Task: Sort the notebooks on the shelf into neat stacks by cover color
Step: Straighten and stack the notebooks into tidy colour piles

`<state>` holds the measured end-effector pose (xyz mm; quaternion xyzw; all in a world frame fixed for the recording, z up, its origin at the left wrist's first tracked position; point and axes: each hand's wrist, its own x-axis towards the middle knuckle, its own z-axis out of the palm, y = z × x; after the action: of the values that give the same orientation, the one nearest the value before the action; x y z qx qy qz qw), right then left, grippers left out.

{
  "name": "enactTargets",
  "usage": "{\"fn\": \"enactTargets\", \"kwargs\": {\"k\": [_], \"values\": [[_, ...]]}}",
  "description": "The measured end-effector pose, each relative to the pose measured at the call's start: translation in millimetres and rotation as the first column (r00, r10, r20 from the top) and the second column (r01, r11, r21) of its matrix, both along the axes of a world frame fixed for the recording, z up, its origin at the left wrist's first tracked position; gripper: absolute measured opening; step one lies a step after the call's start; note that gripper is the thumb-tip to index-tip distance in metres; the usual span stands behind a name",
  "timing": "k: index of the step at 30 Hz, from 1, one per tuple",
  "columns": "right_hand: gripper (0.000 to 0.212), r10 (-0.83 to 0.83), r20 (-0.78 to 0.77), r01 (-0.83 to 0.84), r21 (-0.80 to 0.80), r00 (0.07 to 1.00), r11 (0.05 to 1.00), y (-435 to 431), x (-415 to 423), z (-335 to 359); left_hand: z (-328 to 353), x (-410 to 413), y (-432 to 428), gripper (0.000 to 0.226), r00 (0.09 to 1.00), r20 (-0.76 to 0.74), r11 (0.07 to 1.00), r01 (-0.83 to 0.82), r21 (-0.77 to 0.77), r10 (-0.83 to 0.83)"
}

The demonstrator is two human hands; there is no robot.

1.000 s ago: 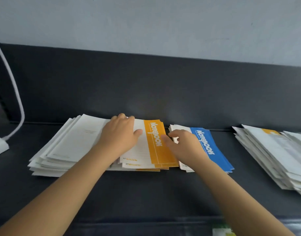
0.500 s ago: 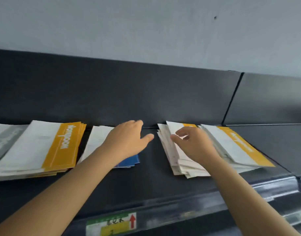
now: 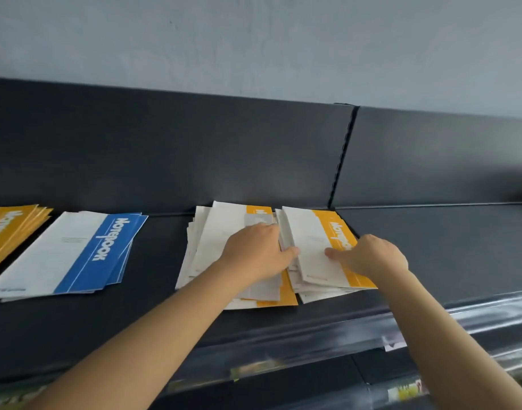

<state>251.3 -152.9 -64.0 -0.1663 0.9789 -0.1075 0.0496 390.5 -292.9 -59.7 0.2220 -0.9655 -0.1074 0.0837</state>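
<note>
Head view: the dark shelf [image 3: 153, 315] runs under a black back panel [image 3: 165, 149]. At its left edge lies an orange stack [image 3: 8, 229], cut off by the frame, and just beside it a slightly fanned blue stack [image 3: 76, 255]. Mid-shelf, against the back panel, sprawls the unsorted pile [image 3: 212, 241]. The left hand [image 3: 257, 253] rests on it, fingers relaxed, its forearm hiding the pile's front. The right hand [image 3: 372, 255] holds the top orange notebook [image 3: 310, 241], thumb on the cover, fingers curled over its orange side.
</note>
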Motion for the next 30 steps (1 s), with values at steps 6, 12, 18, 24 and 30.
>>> {"fn": "enactTargets", "kwargs": {"k": [6, 12, 18, 24, 30], "values": [[0.055, -0.033, -0.012, 0.031, -0.128, 0.999, 0.991, 11.4, -8.3, -10.2, -14.0, -34.2, 23.0, 0.054, 1.0, 0.011, 0.998, -0.004, 0.057, 0.004], [0.031, 0.01, 0.1, 0.033, -0.416, 0.995, 0.909, 25.6, -28.1, -5.5, -16.8, -45.0, 23.0, 0.031, 1.0, -0.007, 0.988, -0.013, 0.152, 0.014], [0.02, 0.206, 0.263, 0.087, -0.789, 0.942, 0.609, 44.9, -31.7, 3.8, -19.0, -56.8, 13.1, 0.044, 0.989, -0.055, 0.897, -0.101, 0.43, 0.138], [0.021, 0.328, 0.328, 0.129, -0.853, 0.886, 0.505, 34.1, -25.9, 10.8, -0.9, -46.3, 2.9, 0.031, 0.811, -0.329, 0.332, 0.177, 0.926, 0.484], [0.007, 0.419, 0.312, 0.062, -0.857, 0.853, 0.512, -8.3, -6.6, 9.0, 2.4, -6.5, -32.1, 0.012, 0.671, -0.321, 0.27, 0.184, 0.945, 0.668]]}}
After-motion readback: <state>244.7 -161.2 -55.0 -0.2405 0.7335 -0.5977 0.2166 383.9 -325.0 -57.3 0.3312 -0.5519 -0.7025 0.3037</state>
